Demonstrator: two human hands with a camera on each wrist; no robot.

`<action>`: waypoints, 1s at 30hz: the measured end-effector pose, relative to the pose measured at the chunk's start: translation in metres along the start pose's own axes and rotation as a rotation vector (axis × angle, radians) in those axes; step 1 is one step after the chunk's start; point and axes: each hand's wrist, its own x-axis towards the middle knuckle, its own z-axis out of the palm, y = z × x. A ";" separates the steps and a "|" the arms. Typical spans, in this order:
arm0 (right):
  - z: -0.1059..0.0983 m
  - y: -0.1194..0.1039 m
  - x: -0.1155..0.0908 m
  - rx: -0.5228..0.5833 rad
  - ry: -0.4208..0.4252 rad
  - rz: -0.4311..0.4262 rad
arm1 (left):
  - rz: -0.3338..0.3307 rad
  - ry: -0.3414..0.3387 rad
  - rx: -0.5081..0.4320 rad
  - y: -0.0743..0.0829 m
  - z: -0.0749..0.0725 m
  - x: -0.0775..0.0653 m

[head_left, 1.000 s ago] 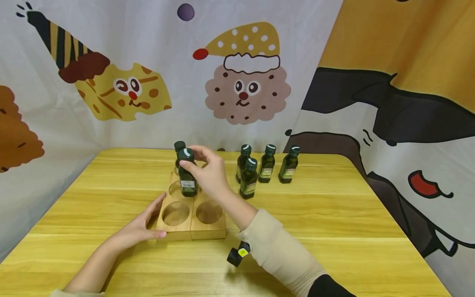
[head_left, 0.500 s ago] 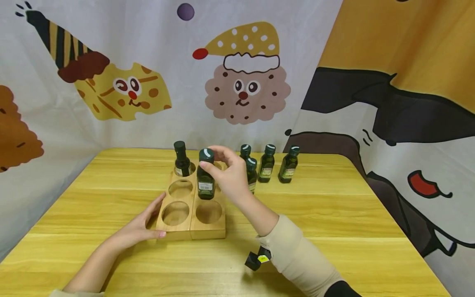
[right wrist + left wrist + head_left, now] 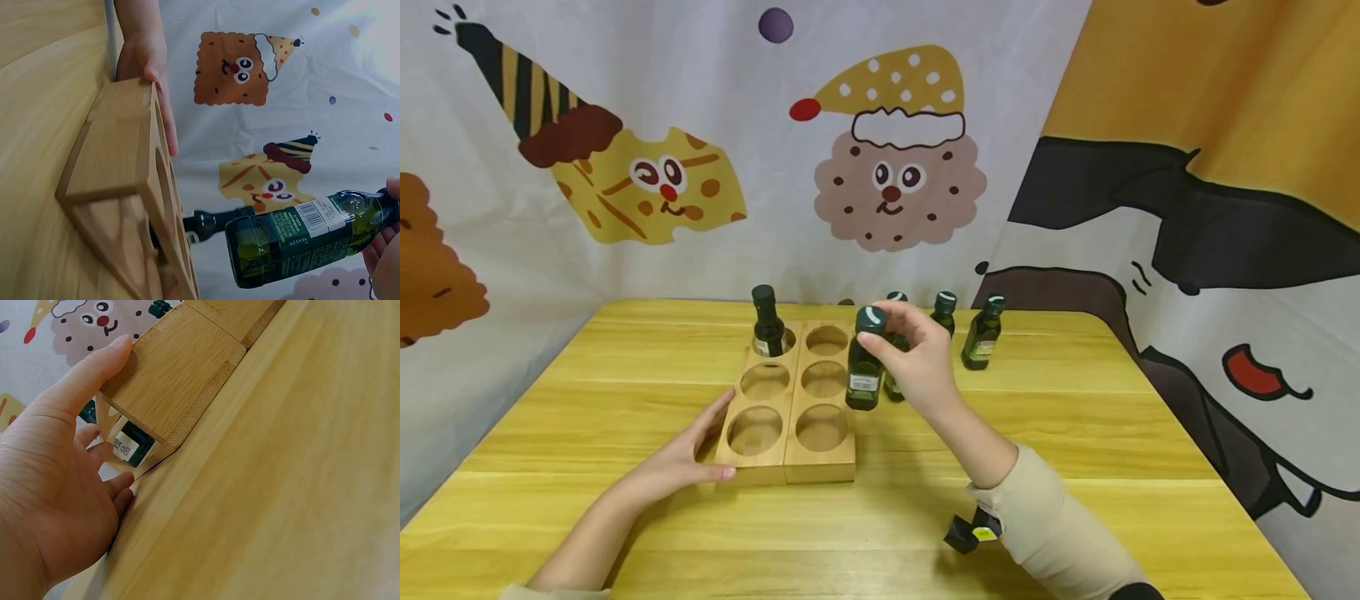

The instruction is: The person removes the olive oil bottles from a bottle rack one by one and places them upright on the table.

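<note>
My right hand point(image 3: 921, 358) holds a small dark-green glass bottle point(image 3: 863, 385) by its neck, thumb on the near side. The bottle is upright, raised beside the right edge of a wooden rack point(image 3: 782, 473). A white barcode label on the bottle point(image 3: 300, 234) shows in the right wrist view. My left hand point(image 3: 681, 458) rests against the rack's front left corner, thumb point(image 3: 94, 375) touching its edge and the other fingers along its side. Another dark bottle point(image 3: 767, 325) stands in the rack's back left hole; the other holes hold nothing.
Several similar bottles stand on the table to the right of the rack, among them a bottle point(image 3: 982, 337) at the far right. My right hand partly hides the others. A printed cloth point(image 3: 700, 75) hangs behind the wooden table point(image 3: 1060, 417).
My right hand has carried its bottle rightward, from above the rack's left row to past the rack's right edge. The left hand and the rack have stayed in place.
</note>
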 end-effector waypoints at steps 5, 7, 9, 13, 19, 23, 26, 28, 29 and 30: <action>-0.018 0.001 -0.004 -0.058 0.040 0.034 | -0.001 -0.002 0.004 0.001 0.000 0.001; -0.026 0.002 -0.005 -0.067 0.055 0.061 | -0.002 -0.003 0.005 0.001 0.000 0.001; -0.034 0.010 -0.005 -0.066 0.072 0.080 | -0.004 -0.003 0.004 0.002 0.000 0.001; -0.050 0.017 -0.005 -0.064 0.103 0.084 | -0.008 -0.003 0.002 0.002 0.000 0.000; -0.068 0.013 -0.003 -0.141 0.132 0.104 | -0.008 -0.002 -0.002 0.001 0.000 -0.001; -0.076 0.016 -0.002 -0.149 0.142 0.102 | -0.007 -0.002 0.000 0.001 0.000 -0.001; -0.081 0.019 -0.001 -0.146 0.143 0.092 | -0.007 -0.001 0.004 0.002 0.000 -0.001; -0.083 0.021 0.000 -0.151 0.144 0.090 | -0.006 0.000 0.008 0.002 0.001 0.000; -0.085 0.022 0.000 -0.152 0.143 0.090 | -0.006 -0.001 0.009 0.002 0.001 0.000; -0.086 0.022 0.001 -0.155 0.141 0.093 | -0.006 -0.002 0.009 0.002 0.001 0.000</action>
